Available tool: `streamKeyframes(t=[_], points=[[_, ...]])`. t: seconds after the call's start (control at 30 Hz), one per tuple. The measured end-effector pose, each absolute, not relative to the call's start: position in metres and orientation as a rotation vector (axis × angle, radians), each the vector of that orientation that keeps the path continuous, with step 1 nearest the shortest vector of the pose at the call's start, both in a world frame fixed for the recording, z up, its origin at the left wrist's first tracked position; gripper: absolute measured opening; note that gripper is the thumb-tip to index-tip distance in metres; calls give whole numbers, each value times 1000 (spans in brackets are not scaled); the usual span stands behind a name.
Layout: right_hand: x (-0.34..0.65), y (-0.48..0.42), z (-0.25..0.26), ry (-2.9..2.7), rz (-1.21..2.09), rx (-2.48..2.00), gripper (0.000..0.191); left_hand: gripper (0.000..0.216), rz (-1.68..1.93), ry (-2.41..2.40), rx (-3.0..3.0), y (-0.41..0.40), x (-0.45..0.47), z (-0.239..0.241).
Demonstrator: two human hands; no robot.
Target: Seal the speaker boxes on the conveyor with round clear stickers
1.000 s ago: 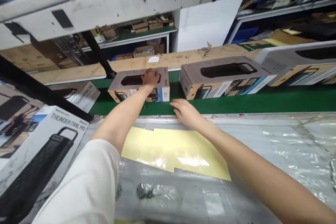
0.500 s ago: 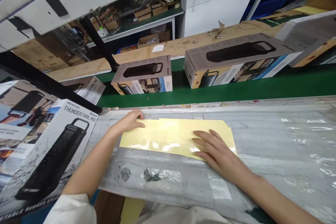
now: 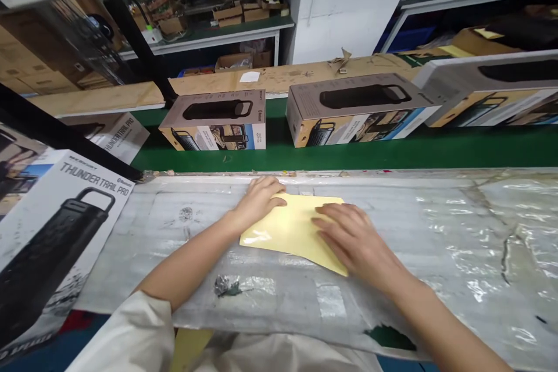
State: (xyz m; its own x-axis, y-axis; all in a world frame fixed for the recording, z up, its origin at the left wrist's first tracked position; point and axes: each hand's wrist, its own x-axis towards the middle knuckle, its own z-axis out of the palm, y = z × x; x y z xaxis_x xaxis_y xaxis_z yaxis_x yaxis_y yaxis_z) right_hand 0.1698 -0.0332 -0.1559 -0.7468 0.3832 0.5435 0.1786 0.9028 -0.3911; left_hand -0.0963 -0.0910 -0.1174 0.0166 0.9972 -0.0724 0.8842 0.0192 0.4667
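A glossy yellow sheet (image 3: 291,228) lies on the plastic-covered workbench (image 3: 436,244) in front of me. My left hand (image 3: 260,199) rests on the sheet's far left corner with its fingers curled over the edge. My right hand (image 3: 354,238) lies flat on the sheet's right part, fingers spread and pointing left. Beyond the bench, a speaker box (image 3: 217,120) lies on the green conveyor belt (image 3: 392,154), a little left of my hands.
A second speaker box (image 3: 358,107) and a third speaker box (image 3: 492,87) lie farther right on the belt. A large white "Thunder Trail Pro" box (image 3: 56,232) leans at my left. A black frame post (image 3: 135,46) and shelves with cartons stand behind.
My left hand has come back from the speaker box on the belt to the yellow sheet. My right hand has settled on the sheet, which now looks narrower, with both hands closer together.
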Motion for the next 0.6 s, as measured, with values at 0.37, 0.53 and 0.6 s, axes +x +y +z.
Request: streamKeyframes(t=[0.37, 0.53, 0.6], points=[[159, -21, -155, -2692, 308, -437, 32, 31, 683, 1938, 1784, -114, -150, -136], [134, -45, -152, -2801, 397, -186, 40, 27, 770, 1922, 1786, -117, -153, -139], [140, -49, -157, -2813, 391, -150, 39, 28, 824, 1906, 1770, -118, -154, -141]])
